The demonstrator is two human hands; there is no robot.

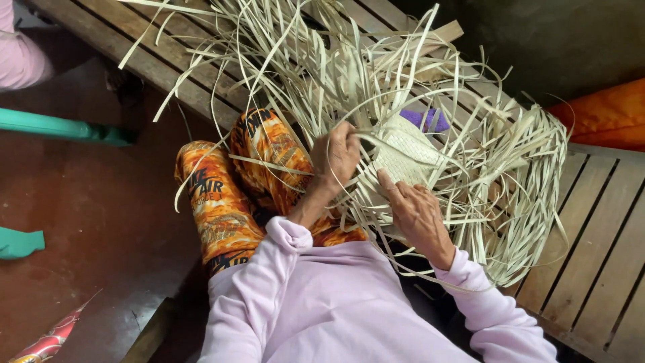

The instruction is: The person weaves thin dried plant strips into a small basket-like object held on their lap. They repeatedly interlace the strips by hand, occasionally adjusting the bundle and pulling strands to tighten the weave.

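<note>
My left hand (338,156) is closed around a few pale flat strips (376,74), pinching them where they run into the woven panel (406,156). My right hand (418,214) lies flatter, its fingers (388,183) pressed onto the near edge of that panel to pin it; it grips nothing that I can make out, it only bears down. The panel sits between my two hands, just past my fingertips, resting over my lap and the slatted wooden worktop (598,222) to the right of my right hand.

Loose strips fan out from the panel on every side, thickest beyond my left hand and curling round outside my right wrist. Something purple (430,119) shows just past the far edge of the panel, half buried. My knees in orange patterned trousers (222,208) are below and to the left of my left hand.

What worries me here: the strips in my left hand are thin and cross many others, so a hard pull could crease or split one, or drag a neighbour out of its row. If my right fingers lift, I think the finished weave at that edge would loosen and the rows would open. The tangle is dense enough that I could easily pick the wrong strip. Strips looping near my right sleeve (484,289) might also snag as I move.
</note>
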